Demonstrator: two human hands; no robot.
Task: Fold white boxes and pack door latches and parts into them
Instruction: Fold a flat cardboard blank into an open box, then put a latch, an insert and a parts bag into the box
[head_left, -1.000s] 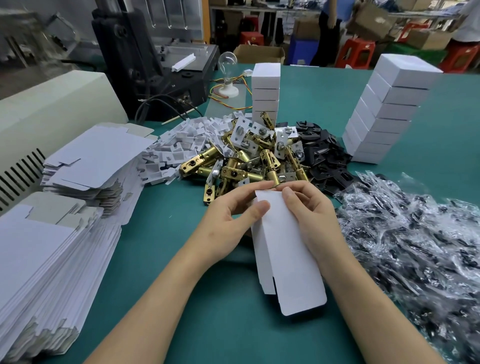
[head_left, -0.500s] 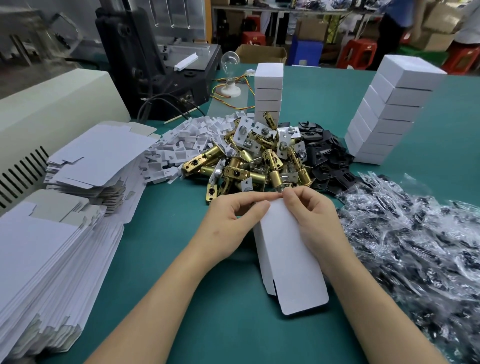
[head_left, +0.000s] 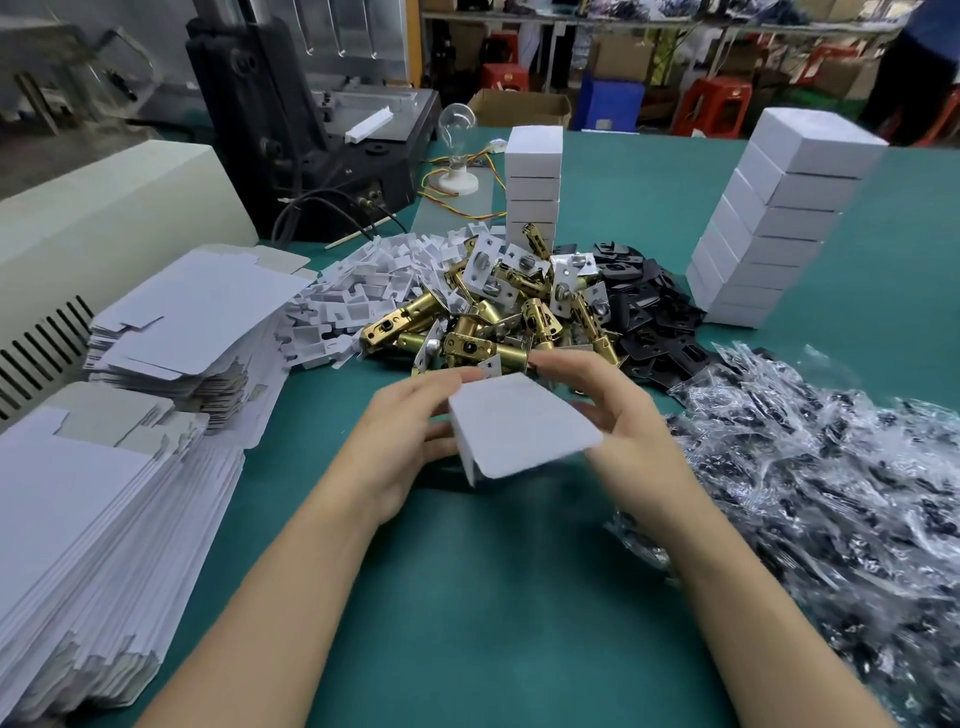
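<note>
A white box (head_left: 519, 428) is lifted above the green table (head_left: 493, 597), tilted with its near end raised toward me. My left hand (head_left: 410, 441) grips its left side. My right hand (head_left: 618, 426) holds its right side with curled fingers. Just beyond lies a heap of brass door latches (head_left: 498, 322) with white face plates. White plastic parts (head_left: 363, 291) lie to its left and black strike plates (head_left: 644, 306) to its right. Flat unfolded box blanks (head_left: 93, 499) are stacked at the left.
Two stacks of folded white boxes stand behind: one at centre (head_left: 534, 176), a leaning one at right (head_left: 779, 223). Clear bags of small dark parts (head_left: 831, 493) cover the right side. A beige machine (head_left: 104, 218), a black device (head_left: 311, 130) and a light bulb (head_left: 457, 150) sit at the back left.
The box lay flat and long toward me with both hands at its far end. Now it is lifted and tipped up, my hands spread to its two sides.
</note>
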